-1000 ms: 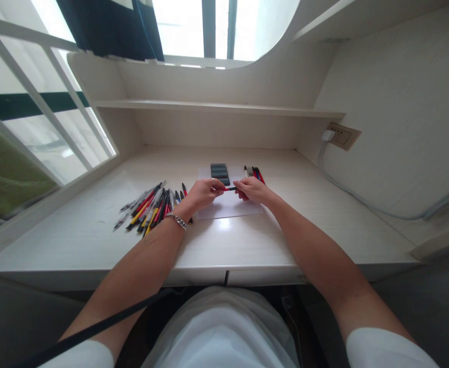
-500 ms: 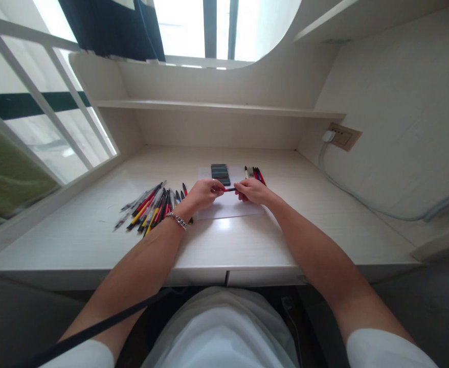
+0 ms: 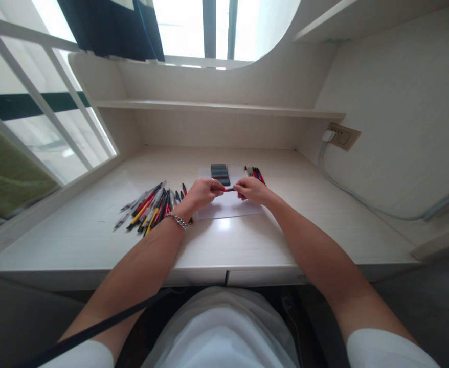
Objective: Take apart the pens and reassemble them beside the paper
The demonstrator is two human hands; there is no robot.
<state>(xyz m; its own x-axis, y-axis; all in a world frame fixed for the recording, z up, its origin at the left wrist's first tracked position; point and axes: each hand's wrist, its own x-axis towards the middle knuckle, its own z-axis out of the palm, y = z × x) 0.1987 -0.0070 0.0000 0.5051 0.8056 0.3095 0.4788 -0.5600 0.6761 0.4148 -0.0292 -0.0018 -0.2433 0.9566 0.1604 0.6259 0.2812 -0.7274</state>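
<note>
Above a white sheet of paper (image 3: 228, 208), a red and black pen (image 3: 229, 190) is held level between my two hands. My left hand (image 3: 205, 193) pinches its red end, and my right hand (image 3: 251, 189) pinches the dark end. Fingers cover both ends of the pen. Just beyond my hands lies a dark, striped flat case (image 3: 220, 174). To the left of my left wrist spreads a loose pile of pens (image 3: 151, 207) in black, red, yellow and clear. A small row of pens (image 3: 255, 174) lies behind my right hand.
The white desk (image 3: 324, 220) has a shelf (image 3: 217, 106) across its back. On the right wall a socket (image 3: 343, 137) holds a white plug, whose cable (image 3: 370, 207) runs down the right side. White bars (image 3: 36, 92) stand at the left.
Both hands stay almost in place, holding the pen. My right hand has shifted very slightly to the left; the other things lie as before.
</note>
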